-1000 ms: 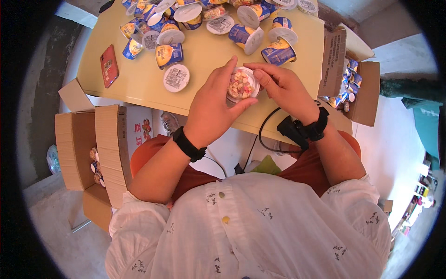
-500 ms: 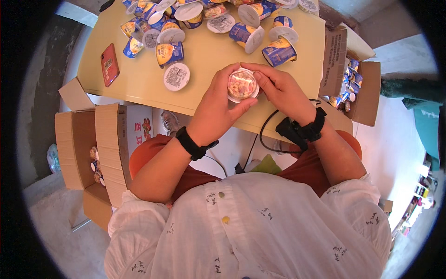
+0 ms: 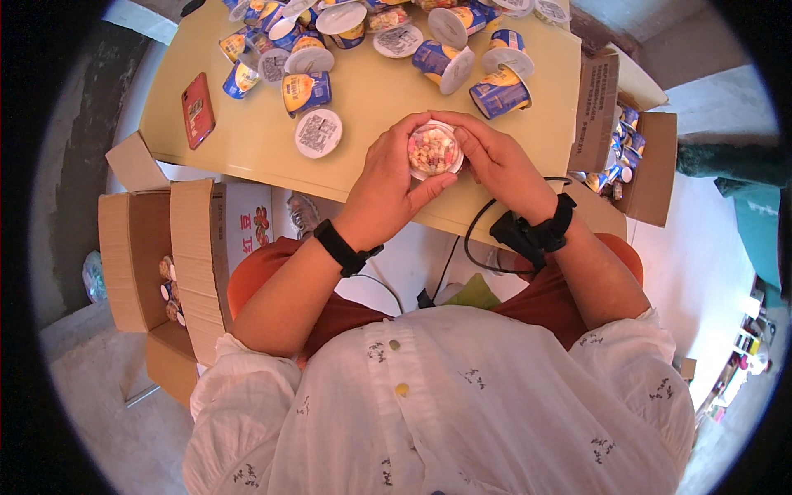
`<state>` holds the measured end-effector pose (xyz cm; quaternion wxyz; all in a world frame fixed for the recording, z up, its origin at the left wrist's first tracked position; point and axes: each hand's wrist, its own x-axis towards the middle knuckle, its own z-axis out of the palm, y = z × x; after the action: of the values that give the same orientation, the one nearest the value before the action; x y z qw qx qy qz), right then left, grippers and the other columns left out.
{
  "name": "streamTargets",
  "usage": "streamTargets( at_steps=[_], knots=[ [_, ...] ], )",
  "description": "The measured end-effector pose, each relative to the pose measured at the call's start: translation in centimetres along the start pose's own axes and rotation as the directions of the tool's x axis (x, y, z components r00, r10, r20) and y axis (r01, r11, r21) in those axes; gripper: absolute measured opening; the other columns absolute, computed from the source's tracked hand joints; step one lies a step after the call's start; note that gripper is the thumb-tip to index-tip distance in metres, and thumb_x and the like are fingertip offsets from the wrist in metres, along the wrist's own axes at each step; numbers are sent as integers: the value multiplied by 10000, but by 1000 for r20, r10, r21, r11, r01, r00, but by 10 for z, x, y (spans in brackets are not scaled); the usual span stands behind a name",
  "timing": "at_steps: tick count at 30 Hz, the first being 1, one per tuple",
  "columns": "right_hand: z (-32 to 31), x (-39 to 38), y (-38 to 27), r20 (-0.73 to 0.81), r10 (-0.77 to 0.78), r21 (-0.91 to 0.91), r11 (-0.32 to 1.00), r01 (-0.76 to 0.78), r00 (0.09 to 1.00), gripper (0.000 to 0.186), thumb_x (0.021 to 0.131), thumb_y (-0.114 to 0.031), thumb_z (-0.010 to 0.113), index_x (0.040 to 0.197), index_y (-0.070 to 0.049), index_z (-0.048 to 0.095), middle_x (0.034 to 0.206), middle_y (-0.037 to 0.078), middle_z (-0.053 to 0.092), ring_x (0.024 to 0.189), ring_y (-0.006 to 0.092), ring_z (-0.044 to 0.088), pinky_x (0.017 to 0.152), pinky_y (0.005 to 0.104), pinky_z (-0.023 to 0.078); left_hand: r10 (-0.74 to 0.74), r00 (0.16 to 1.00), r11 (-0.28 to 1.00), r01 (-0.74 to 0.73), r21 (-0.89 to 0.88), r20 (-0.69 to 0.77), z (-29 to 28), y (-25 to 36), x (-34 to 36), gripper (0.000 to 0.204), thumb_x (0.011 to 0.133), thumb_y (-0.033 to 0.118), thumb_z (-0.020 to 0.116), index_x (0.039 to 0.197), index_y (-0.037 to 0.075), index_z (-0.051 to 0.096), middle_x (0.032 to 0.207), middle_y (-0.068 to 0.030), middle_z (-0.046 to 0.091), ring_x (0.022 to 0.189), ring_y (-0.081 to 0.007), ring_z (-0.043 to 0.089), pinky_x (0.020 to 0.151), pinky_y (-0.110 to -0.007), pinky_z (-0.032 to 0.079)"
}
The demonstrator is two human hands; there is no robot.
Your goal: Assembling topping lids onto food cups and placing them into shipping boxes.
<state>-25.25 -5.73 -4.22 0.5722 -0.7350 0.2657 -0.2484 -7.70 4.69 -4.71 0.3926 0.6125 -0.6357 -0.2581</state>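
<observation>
Clear round container (image 3: 434,150) held between two bare hands above the near edge of a yellow table (image 3: 247,153). The container is transparent, with a pale circular rim and a glossy surface; through it show small chunky pieces in cream, yellowish and pink, with a few darker bits. It lies in the space enclosed by the fingers and thumbs, its face turned up toward the viewer. The left hand (image 3: 386,183) grips it from the left: the fingers are curved along its left and far side, and the thumb crosses toward the right along the near side. The right hand (image 3: 510,169) closes on it from the right, its fingers bent over the far edge and its thumb against the right side; the fingertips beneath are hidden. Both forearms rise from the lower part of the view and converge at the container, elbows spread wide, with a black band (image 3: 337,249) on the left wrist and another black band (image 3: 562,221) on the right. Just beyond the hands, to the left, lies a round white lid (image 3: 318,134) with a dark printed pattern; near it a blue-and-yellow cup (image 3: 306,93) rests tilted, and farther left lies a red phone (image 3: 198,111).
</observation>
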Motion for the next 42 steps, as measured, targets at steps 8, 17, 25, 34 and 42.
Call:
streamTargets(
  at_steps=[8,17,25,34,42],
  knots=[
    [0,0,-3,42,117,41,992,-119,992,321,1089,-181,431,1338,-39,575,1086,98,691,934,159,649,838,295,532,19,1000,998,-19,64,10,-1,-4,-1,749,861,316,784,1440,48,392,1370,-186,508,1273,-401,460,1100,-480,349],
    [-3,1,-6,78,229,103,966,-237,970,344,1096,-232,423,1355,-65,577,973,15,647,774,91,574,685,245,504,42,999,992,-40,121,-11,-1,-6,1,838,794,327,836,1435,34,382,1380,-183,498,1276,-409,447,1117,-496,321],
    [-15,1,-11,-28,98,-56,993,-100,995,362,1069,-226,486,1393,-86,566,935,41,611,769,135,542,710,290,478,-152,988,982,153,-106,26,-12,9,7,849,757,229,881,1408,30,373,1293,-174,573,1165,-308,605,1005,-387,485],
    [-17,3,-34,193,-162,-358,907,223,968,484,932,-224,690,1355,-35,549,1003,101,559,881,206,571,765,332,474,-205,917,786,362,-501,342,-29,21,10,819,837,231,837,1471,46,353,1239,-86,588,1115,-170,601,948,-328,494],
    [-9,1,-23,-72,1,-77,997,-7,997,311,1019,-265,592,1192,-24,500,896,127,634,764,226,618,695,357,489,-320,868,308,474,-825,379,-24,8,11,569,987,349,669,1424,76,427,1233,-57,586,1142,-150,566,871,-313,473]
  ],
)
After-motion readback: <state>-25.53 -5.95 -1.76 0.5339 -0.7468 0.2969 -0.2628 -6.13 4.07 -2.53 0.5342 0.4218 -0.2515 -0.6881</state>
